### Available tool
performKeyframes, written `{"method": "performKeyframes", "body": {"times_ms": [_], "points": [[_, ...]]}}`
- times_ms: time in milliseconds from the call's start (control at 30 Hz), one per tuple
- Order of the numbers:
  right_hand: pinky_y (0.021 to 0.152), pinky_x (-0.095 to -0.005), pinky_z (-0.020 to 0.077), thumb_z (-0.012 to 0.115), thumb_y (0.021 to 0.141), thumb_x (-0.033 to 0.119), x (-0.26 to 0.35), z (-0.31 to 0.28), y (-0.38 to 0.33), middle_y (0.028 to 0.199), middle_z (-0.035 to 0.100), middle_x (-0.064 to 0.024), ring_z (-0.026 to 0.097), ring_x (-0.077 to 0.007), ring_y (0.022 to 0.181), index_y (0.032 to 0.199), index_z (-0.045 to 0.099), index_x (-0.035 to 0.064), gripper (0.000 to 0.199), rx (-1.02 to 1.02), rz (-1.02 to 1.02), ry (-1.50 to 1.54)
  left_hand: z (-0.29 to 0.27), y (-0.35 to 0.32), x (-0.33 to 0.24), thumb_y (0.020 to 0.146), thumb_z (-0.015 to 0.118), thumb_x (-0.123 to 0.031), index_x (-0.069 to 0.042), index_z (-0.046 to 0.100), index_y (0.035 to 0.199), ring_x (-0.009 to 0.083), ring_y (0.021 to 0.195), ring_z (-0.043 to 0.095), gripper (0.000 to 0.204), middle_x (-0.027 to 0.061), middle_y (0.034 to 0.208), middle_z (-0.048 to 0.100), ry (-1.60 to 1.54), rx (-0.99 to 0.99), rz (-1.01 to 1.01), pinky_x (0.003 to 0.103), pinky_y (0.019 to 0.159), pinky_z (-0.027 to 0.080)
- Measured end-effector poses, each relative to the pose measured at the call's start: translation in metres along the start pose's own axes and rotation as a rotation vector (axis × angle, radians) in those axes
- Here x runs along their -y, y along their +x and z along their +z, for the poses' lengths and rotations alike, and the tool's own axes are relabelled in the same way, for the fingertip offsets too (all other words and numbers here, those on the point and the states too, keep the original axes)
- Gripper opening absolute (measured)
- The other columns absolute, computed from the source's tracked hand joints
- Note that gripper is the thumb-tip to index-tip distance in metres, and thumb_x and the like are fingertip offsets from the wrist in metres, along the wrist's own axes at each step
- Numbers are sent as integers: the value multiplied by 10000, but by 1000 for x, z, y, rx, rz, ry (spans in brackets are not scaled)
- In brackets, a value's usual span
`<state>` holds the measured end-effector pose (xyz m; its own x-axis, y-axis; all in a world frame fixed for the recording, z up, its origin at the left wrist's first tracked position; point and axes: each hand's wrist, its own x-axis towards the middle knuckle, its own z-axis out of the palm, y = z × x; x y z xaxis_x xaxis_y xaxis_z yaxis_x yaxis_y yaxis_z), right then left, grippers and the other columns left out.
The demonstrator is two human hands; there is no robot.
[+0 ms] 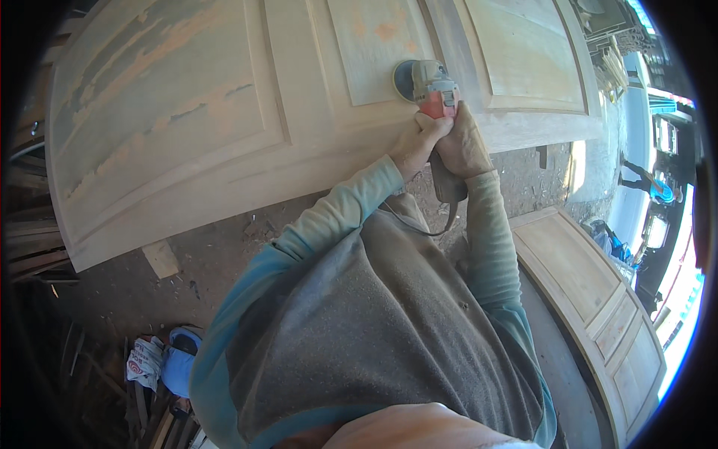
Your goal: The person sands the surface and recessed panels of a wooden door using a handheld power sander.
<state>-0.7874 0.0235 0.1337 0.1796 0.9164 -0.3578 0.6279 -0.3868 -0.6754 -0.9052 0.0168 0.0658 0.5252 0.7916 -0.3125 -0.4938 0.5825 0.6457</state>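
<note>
A large panelled wooden door (179,179) lies in front of me, with orange-brown filler patches and greyish streaks across its panels. Both my hands are closed around an angle grinder (438,91) with a grey head and a red body. Its round sanding disc (404,80) is tilted at the edge of the door's middle panel; whether it touches the wood I cannot tell. My left hand (420,144) grips the tool from the left, and my right hand (465,146) wraps its other side. Below my wrists hangs a dark cord (449,219). Dust coats my sleeves and apron.
A second panelled door (580,277) lies at the lower right. Under the near edge of the large door is a wooden block (160,259). A bag (144,362) and a blue object (178,368) sit at the lower left. Far right, a person (657,187) stands.
</note>
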Motion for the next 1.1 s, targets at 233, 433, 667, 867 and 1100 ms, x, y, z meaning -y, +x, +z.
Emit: {"method": "performKeyframes", "body": {"times_ms": [233, 433, 667, 867, 1100], "points": [[899, -473, 543, 756, 862, 507, -31, -15, 12, 1088, 665, -376, 680, -487, 1108, 1166, 497, -155, 774, 39, -110, -75, -3, 32, 28, 1052, 612, -322, -9, 530, 1442, 182, 1230, 605, 507, 99, 1346, 613, -86, 137, -1, 347, 1038, 499], [868, -505, 548, 744, 869, 470, -8, 2, 2, 1054, 672, -385, 690, -508, 1062, 1217, 452, -161, 778, -24, -29, -45, -5, 7, 14, 1061, 600, -312, -10, 527, 1456, 181, 1247, 604, 502, 95, 1369, 613, -2, 48, 15, 354, 1053, 497], [845, -536, 544, 739, 873, 466, -6, 18, -9, 1047, 665, -397, 668, -545, 1037, 1202, 450, -136, 745, 70, -115, -60, -11, -21, -2, 1056, 613, -332, 1, 664, 1268, 107, 1082, 625, 397, 67, 1192, 680, -102, -16, 23, 283, 940, 508], [871, -520, 530, 720, 885, 500, -23, -12, -2, 1079, 647, -362, 660, -521, 1067, 1189, 498, -123, 727, -37, -113, -118, -4, 19, 27, 1065, 593, -325, -11, 584, 1403, 167, 1191, 628, 462, 89, 1308, 640, 148, 45, -2, 330, 1020, 506], [911, -530, 510, 678, 915, 458, -27, -8, 2, 1136, 630, -363, 632, -538, 1104, 1226, 495, -88, 655, 29, -160, -107, -2, 18, 23, 1052, 596, -395, 3, 670, 1244, 154, 1082, 632, 447, 72, 1172, 682, 332, -3, 92, 315, 936, 504]]}}
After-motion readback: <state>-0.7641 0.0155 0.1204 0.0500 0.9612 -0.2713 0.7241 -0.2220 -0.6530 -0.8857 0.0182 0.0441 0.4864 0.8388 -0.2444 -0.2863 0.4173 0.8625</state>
